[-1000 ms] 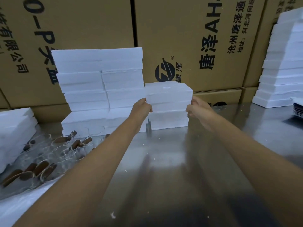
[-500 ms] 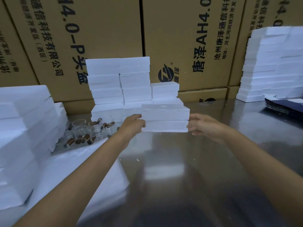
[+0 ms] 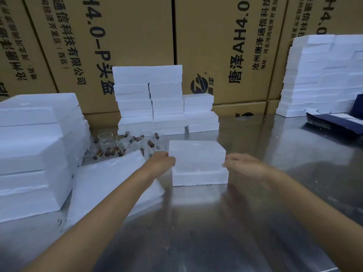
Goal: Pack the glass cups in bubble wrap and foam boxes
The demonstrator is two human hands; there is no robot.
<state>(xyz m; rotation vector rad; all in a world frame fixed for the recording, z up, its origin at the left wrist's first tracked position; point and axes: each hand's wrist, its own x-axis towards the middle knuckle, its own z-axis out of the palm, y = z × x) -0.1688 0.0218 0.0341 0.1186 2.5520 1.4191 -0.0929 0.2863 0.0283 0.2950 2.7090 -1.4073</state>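
My left hand's fingers (image 3: 167, 157) curl against the left end of the foam box (image 3: 197, 160), gripping its upper half. The right hand's fingers (image 3: 229, 162) lie close to the box's right end, loosely bent; motion blur keeps me from telling whether they touch it. The left hand (image 3: 161, 160) and right hand (image 3: 246, 166) flank the box at about the same height.

The foam box sits on the steel tabletop (image 3: 265, 222), its upper half slightly offset from the lower half so a step shows along the front.

Just left of the box and behind my left hand stand the glass cups (image 3: 125, 144), clear with brown handles, packed close together. In front of them, left of the box, a white foam sheet (image 3: 110, 185) lies tilted, passing under my left forearm. Further left of the box rises a tall pile of foam slabs (image 3: 37, 146).

Behind the box, against the cardboard cartons (image 3: 225, 46), stands a stepped stack of foam boxes (image 3: 157, 99). Far right of the box is another foam stack (image 3: 322, 75), and near it some dark blue flat sheets (image 3: 334, 120) lie on the tabletop.
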